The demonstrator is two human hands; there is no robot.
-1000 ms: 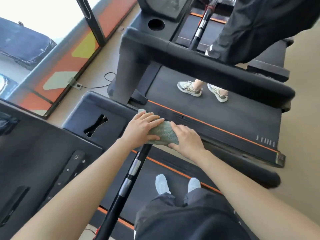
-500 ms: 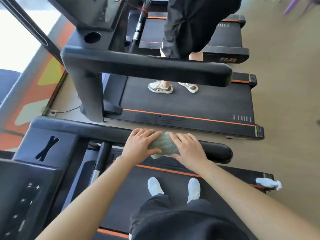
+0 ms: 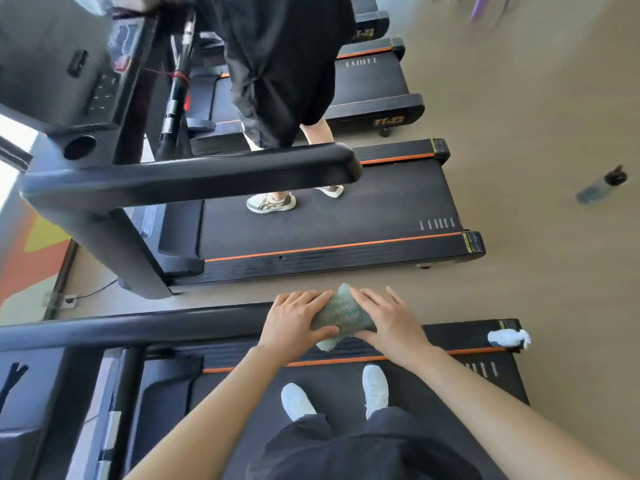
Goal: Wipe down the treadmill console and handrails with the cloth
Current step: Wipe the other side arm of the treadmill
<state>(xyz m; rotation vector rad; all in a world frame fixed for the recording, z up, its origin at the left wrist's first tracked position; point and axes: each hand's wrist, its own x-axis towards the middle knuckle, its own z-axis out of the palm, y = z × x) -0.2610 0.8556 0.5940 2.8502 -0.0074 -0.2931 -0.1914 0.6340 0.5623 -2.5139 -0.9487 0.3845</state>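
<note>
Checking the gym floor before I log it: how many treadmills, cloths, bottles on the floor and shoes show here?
Treadmills: 3
Cloths: 1
Bottles on the floor: 1
Shoes: 4
Total: 9

bright daylight comes in from the window (image 3: 7,161) at the left edge, which is blown out to white. the tan floor (image 3: 554,271) is evenly lit, with only soft shadows under the treadmills. the wide lens bends straight lines, so the near handrail (image 3: 138,327) curves. the far top corners smear with blur, and the bottle (image 3: 601,185) on the floor looks soft.
</note>
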